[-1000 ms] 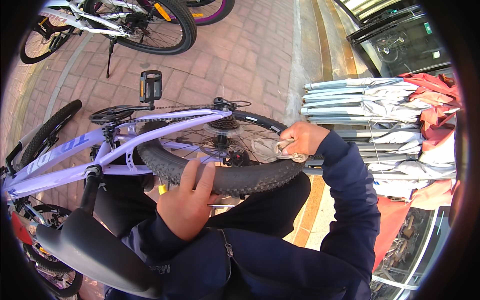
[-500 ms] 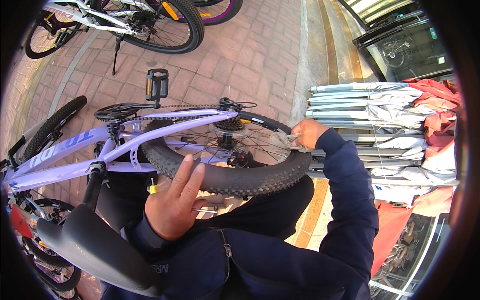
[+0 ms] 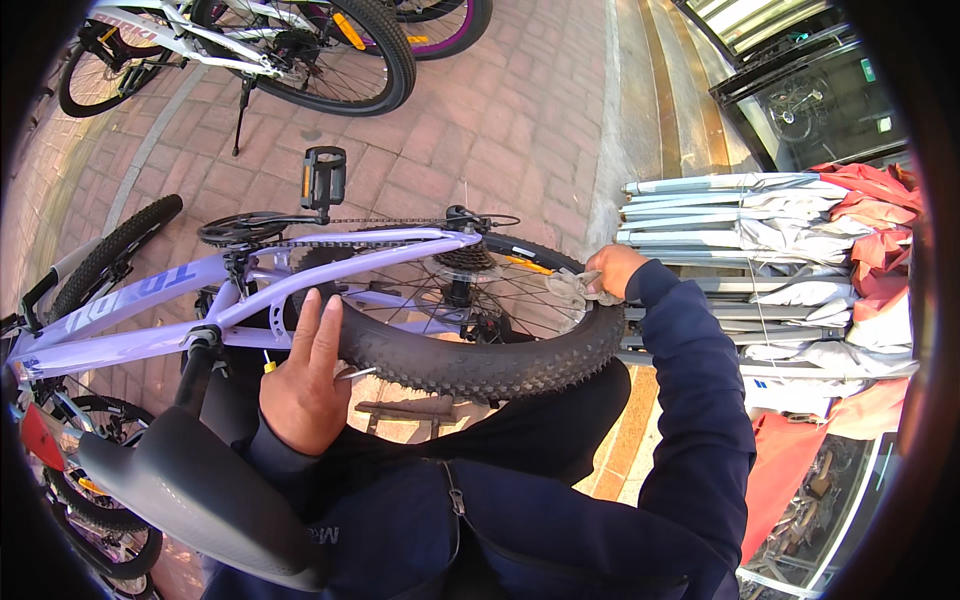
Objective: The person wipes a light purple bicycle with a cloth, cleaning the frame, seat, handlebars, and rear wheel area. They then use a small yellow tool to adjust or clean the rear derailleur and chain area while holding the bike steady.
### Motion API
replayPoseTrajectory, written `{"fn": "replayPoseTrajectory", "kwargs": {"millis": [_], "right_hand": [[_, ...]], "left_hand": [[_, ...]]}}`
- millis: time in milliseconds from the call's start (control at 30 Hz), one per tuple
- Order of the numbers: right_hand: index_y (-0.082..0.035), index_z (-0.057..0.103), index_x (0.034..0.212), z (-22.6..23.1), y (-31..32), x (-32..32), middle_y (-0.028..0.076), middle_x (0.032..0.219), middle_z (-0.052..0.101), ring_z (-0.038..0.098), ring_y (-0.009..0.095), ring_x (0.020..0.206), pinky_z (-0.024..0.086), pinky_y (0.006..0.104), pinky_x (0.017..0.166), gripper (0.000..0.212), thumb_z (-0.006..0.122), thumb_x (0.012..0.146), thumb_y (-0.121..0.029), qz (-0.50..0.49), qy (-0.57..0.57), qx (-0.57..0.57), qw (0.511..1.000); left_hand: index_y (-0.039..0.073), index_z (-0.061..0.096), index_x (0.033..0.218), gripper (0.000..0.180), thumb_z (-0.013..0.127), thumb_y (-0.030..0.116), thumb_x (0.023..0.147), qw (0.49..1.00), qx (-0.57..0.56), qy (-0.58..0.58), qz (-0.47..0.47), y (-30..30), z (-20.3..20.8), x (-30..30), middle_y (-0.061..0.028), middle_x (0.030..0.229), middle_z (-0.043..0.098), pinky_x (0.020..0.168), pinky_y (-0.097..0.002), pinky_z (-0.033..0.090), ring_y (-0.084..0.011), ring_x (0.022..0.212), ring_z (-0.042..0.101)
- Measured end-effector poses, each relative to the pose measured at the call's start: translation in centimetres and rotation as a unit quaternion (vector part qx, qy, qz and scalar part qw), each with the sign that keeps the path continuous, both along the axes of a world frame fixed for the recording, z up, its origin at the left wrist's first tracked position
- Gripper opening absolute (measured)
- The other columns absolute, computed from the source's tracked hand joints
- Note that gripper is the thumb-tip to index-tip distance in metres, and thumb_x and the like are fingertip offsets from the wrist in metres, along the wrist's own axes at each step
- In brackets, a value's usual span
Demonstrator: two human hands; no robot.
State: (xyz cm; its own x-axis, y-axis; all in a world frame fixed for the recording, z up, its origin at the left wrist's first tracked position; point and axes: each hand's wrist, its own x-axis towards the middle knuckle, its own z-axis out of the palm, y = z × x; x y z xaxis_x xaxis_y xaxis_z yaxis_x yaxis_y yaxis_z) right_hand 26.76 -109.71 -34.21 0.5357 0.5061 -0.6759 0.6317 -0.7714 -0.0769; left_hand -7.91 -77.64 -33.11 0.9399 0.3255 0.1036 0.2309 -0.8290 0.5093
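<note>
A light purple bicycle [image 3: 140,285] lies in front of me, its rear wheel toward my right. My left hand [image 3: 303,395] is by the left side of the black knobby tyre [image 3: 470,366], index and middle fingers stretched out against it. The other fingers are curled round a slim metal tool [image 3: 357,373]; its shaft sticks out on the right and a yellow part shows on the left, the middle hidden by the hand. At the wheel's right side my right hand [image 3: 617,270] is closed on a crumpled greyish-white cloth [image 3: 570,291], pressed to the tyre and rim.
The black saddle [image 3: 215,490] juts close to my left forearm. A pedal [image 3: 324,180] points up beyond the frame. Bundled metal poles with red and white fabric [image 3: 790,260] lie on the right. A white bicycle [image 3: 290,50] stands at the far left on brick paving [image 3: 450,140].
My left hand has slid left and slightly away from me along the tyre, carrying the slim tool. My right hand stays at nearly the same place with the cloth.
</note>
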Motion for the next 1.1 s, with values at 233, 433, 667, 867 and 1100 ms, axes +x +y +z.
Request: {"fn": "replayPoseTrajectory", "kwargs": {"millis": [233, 433, 667, 867, 1100], "right_hand": [[-0.004, 0.071, 0.094, 2.2, -1.0, -0.9, 0.018, 0.072, 0.062, 0.06, 0.029, 0.07, 0.047, 0.0377, 0.069, 0.024, 0.077, 0.08, -0.023, -0.066, 0.111, 0.054, 0.99], [-0.006, 0.073, 0.088, 0.7, -0.9, 1.4, 0.019, 0.076, 0.066, 0.065, 0.034, 0.075, 0.051, 0.0404, 0.071, 0.022, 0.078, 0.076, -0.023, 0.025, -0.03, -0.042, 0.998], [-0.006, 0.071, 0.1, 0.5, 9.6, 5.3, 0.022, 0.088, 0.068, 0.066, 0.04, 0.088, 0.052, 0.0444, 0.077, 0.025, 0.071, 0.079, -0.02, 0.014, -0.183, 0.193, 0.964], [-0.009, 0.073, 0.106, -7.4, 19.4, 3.6, 0.017, 0.091, 0.07, 0.066, 0.035, 0.084, 0.052, 0.0397, 0.076, 0.028, 0.07, 0.078, -0.014, 0.114, 0.0, 0.207, 0.972], [-0.014, 0.075, 0.101, -7.4, 16.2, 6.7, 0.015, 0.094, 0.072, 0.067, 0.032, 0.089, 0.052, 0.0395, 0.078, 0.026, 0.068, 0.076, -0.012, 0.189, -0.012, 0.018, 0.982]], "left_hand": [[0.009, 0.061, 0.127, 0.062, 0.08, 0.009, 0.069, 0.992, 0.008, -0.08, -0.096, -1.9, 0.2, 0.7, -0.0129, 0.131, 0.061, 0.065, -0.0362, 0.057, -0.032, 0.083, 0.07], [0.01, 0.056, 0.133, 0.065, 0.072, 0.004, 0.071, 0.998, 0.046, -0.051, -0.007, 0.7, -1.8, -0.1, -0.0123, 0.135, 0.059, 0.057, -0.037, 0.054, -0.0295, 0.069, 0.068], [0.008, 0.053, 0.135, 0.068, 0.066, -0.002, 0.069, 0.998, -0.02, -0.065, 0.011, 0.9, -3.4, 0.0, -0.0155, 0.139, 0.055, 0.06, -0.0401, 0.055, -0.035, 0.071, 0.067], [0.008, 0.056, 0.13, 0.061, 0.07, 0.001, 0.071, 0.997, -0.064, -0.036, 0.024, 1.6, -3.2, 0.0, -0.016, 0.134, 0.059, 0.072, -0.0407, 0.057, -0.0369, 0.088, 0.069], [0.007, 0.054, 0.132, 0.062, 0.066, 0.002, 0.07, 0.996, -0.084, -0.009, 0.002, 2.0, -3.0, -0.3, -0.0177, 0.136, 0.056, 0.07, -0.0414, 0.057, -0.0367, 0.085, 0.069]]}}
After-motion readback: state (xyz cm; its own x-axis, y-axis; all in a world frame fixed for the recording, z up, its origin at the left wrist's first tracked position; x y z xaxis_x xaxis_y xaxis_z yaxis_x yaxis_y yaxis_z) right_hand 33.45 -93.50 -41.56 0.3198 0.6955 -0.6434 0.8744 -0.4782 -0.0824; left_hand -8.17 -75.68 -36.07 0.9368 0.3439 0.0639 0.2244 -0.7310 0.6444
